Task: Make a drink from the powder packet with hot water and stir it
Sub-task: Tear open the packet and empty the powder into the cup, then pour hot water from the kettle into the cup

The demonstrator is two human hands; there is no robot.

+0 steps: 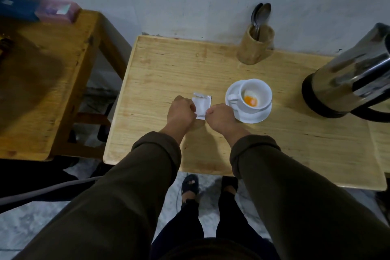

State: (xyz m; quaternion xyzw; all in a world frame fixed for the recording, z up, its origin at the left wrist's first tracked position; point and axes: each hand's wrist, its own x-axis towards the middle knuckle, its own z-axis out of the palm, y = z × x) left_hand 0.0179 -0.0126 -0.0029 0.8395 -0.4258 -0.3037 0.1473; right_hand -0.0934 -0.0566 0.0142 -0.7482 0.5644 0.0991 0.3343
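At frame centre, over the pale wooden bench (160, 65), the left hand (181, 112) and right hand (220, 117) each pinch the small white torn-open powder packet (202, 104) closed-fingered, just left of the white powder-holding cup (256, 96).

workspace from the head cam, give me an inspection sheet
surface: light wooden table, dry as far as shown
job's things: white packet, torn at top; white cup on saucer, orange powder inside; steel kettle at right
clutter: spoons in wooden holder
grippers: left hand and right hand pinch the packet's near edge
cables: grey cable near floor at left
surroundings: second wooden table at left, white wall behind
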